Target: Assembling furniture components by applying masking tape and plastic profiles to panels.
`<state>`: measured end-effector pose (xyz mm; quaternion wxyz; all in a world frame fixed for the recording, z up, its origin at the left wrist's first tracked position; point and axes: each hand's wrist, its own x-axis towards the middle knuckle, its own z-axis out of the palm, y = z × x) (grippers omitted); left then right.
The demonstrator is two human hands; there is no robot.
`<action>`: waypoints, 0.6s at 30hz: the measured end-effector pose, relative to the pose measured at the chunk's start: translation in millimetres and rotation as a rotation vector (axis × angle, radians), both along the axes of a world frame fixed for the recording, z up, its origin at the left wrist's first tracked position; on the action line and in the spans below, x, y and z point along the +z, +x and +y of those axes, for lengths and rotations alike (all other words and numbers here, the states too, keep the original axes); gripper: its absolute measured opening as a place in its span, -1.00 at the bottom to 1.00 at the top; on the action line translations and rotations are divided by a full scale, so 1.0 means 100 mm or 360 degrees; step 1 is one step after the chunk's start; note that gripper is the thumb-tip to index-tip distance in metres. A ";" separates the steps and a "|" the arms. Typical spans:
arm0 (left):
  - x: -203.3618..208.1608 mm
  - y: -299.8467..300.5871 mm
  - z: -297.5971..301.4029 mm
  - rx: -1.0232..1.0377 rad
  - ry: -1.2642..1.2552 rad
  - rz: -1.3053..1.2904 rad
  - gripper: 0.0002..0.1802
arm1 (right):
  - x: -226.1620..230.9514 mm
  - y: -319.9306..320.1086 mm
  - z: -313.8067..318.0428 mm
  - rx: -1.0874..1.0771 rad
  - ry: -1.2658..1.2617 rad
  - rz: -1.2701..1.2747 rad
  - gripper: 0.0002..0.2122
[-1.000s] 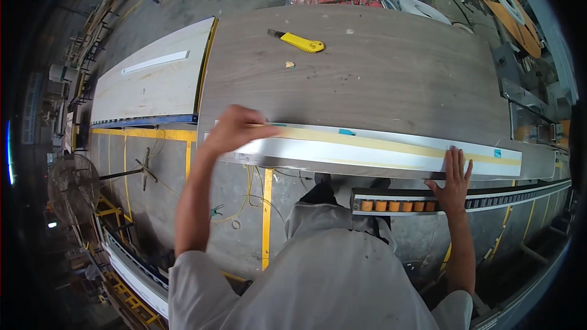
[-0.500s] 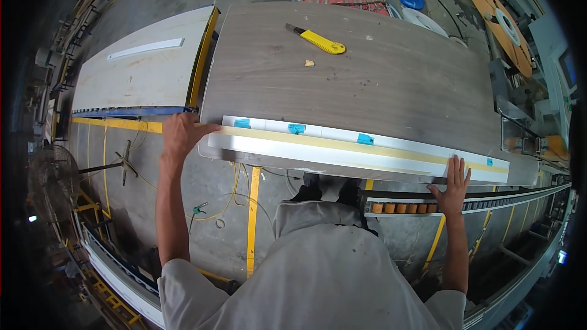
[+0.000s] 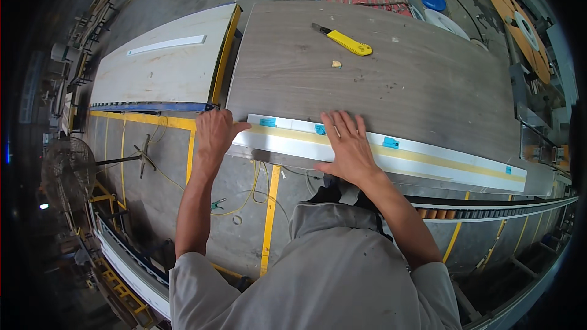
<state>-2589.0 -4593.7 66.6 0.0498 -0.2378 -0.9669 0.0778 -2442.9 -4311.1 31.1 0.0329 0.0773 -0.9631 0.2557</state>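
Observation:
A long white strip [image 3: 428, 172] lies along the near edge of the brown wood-grain table [image 3: 293, 79]. A band of pale yellow tape [image 3: 422, 157] runs along its length, and several small blue tape pieces [image 3: 391, 142] sit near its far edge. My left hand [image 3: 214, 134] is at the strip's left end, fingers curled and thumb reaching right, closed on the yellow tape's end; the grip itself is partly hidden. Flat across the strip, left of its middle, rests my right hand [image 3: 350, 150], fingers spread, pressing over the tape and covering part of it.
A yellow utility knife [image 3: 348, 43] and a small tan scrap [image 3: 336, 65] lie farther back on the table. To the left stands a pale-topped table [image 3: 165, 73] bearing a short white strip [image 3: 165, 45]. A roller track [image 3: 471, 212] runs at the near right; a fan [image 3: 67, 174] stands left.
My right hand has moved left along the strip from its right part to left of the middle. My left hand stays at the left end. The whole view has shifted slightly.

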 end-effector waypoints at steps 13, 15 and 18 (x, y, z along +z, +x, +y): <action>0.02 0.03 0.05 0.0020 -0.0013 0.0011 -0.45 | -0.08 -0.07 -0.10 -0.0008 0.0075 -0.0152 0.01; 0.03 0.04 0.07 0.0051 -0.0018 -0.0008 -0.45 | -0.08 -0.07 -0.10 -0.0006 0.0069 -0.0141 0.02; 0.01 0.04 0.07 0.0062 -0.0008 -0.0014 -0.46 | -0.06 -0.07 -0.10 -0.0026 0.0036 -0.0171 0.01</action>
